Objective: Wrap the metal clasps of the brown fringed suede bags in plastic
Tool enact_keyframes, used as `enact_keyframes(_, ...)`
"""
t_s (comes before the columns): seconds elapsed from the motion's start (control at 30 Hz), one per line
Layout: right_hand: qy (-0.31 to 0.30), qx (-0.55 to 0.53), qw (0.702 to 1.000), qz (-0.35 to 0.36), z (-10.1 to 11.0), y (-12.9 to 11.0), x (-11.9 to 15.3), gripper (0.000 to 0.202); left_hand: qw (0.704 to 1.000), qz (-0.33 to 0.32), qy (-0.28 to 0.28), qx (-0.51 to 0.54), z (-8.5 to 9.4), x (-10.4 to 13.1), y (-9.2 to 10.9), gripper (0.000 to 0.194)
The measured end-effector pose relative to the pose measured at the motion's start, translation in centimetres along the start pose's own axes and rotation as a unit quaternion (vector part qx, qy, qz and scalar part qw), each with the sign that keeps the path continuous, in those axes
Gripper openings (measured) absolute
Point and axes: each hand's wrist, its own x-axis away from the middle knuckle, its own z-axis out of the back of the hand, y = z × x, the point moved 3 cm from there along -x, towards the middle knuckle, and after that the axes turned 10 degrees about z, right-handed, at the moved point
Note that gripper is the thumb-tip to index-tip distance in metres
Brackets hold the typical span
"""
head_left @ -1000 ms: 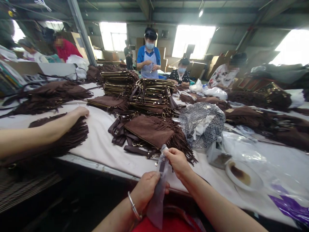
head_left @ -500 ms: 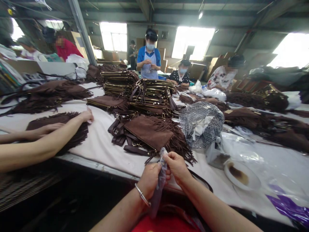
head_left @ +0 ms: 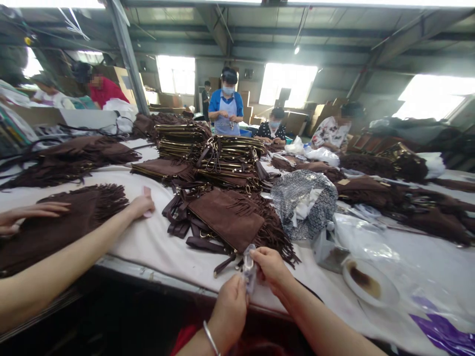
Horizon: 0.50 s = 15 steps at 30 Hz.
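Note:
Between my two hands, at the table's front edge, is a small piece of transparent plastic wrap (head_left: 249, 262) with something shiny in it that I cannot make out. My left hand (head_left: 230, 302), with a silver bangle at the wrist, is closed on its lower end. The fingertips of my right hand (head_left: 270, 267) pinch its upper right side. Just beyond lies a brown suede bag (head_left: 228, 217) with fringe, straps and gold-coloured rings. A strap end (head_left: 224, 266) with a metal tip lies left of the plastic.
Stacked brown bags with gold zips (head_left: 230, 160) stand behind. To the right are a patterned bundle (head_left: 306, 202), a metal box (head_left: 330, 252), a stained white dish (head_left: 369, 282) and purple plastic (head_left: 445, 329). A co-worker's arms (head_left: 92, 240) reach in from the left over a fringed bag (head_left: 55, 222).
My hands have lowered slightly, and the plastic now looks shorter and bunched, its hanging tail no longer visible. The co-worker's hands have moved apart, and their bag has shifted left and nearer.

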Motion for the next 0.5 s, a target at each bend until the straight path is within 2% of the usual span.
enact_keyframes(0.13, 0.043, -0.004, 0.999, 0.012, 0.2, 0.4, -0.9, 0.026, 0.999, 0.019, -0.014, 0.029, 0.4, 1.3, -0.7, 0.038)
enact_keyframes(0.27, 0.048, -0.004, 0.999, 0.008, 0.0, 0.5, -1.3, 0.023, 0.993, 0.081, -0.037, 0.072, 0.4, 1.8, -1.2, 0.038)
enact_keyframes(0.4, 0.01, -0.011, 0.999, -0.041, 0.9, -0.1, -0.6, 0.026, 0.993, 0.096, -0.018, 0.059, 0.6, 1.8, -1.7, 0.042)
enact_keyframes(0.5, -0.054, -0.047, 0.99, -0.123, 1.3, -0.3, 1.9, 0.034, 0.994, 0.085, -0.009, 0.068, 0.6, 1.7, -1.7, 0.043)
